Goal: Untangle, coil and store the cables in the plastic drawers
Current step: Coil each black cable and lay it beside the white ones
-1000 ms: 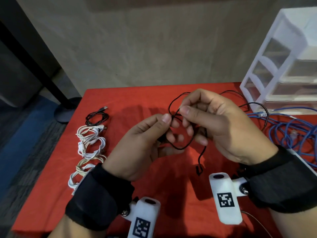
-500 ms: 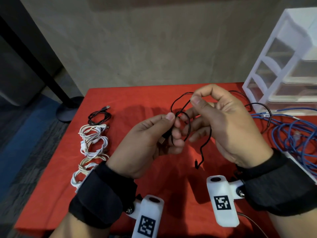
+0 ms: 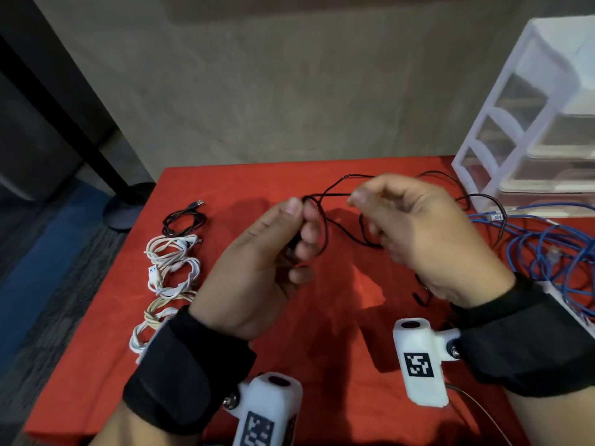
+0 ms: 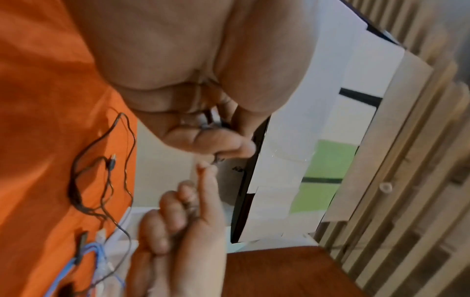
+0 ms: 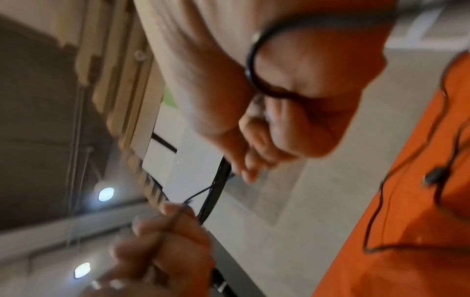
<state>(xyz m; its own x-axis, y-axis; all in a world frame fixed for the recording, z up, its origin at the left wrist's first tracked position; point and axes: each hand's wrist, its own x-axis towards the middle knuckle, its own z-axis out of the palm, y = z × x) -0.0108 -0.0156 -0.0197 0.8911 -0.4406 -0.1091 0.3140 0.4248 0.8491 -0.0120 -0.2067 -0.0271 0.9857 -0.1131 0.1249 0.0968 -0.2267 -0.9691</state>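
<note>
A thin black cable hangs in loose loops between my two hands above the red table. My left hand pinches it between thumb and forefinger, with a bundle of strands curled in the lower fingers. To its right, my right hand pinches another stretch, fingers curled. In the right wrist view a strand loops across the right hand. The cable's tail trails back right across the cloth towards the white plastic drawers. One plug end lies below my right wrist.
Several coiled cables lie in a column at the table's left: a black one, white ones and a beige one. A tangled blue cable spreads at the right in front of the drawers. Wall behind, floor to the left.
My right hand has moved right, away from the left hand, drawing the black cable out between them. The dangling plug end has shifted right, under the right wrist.
</note>
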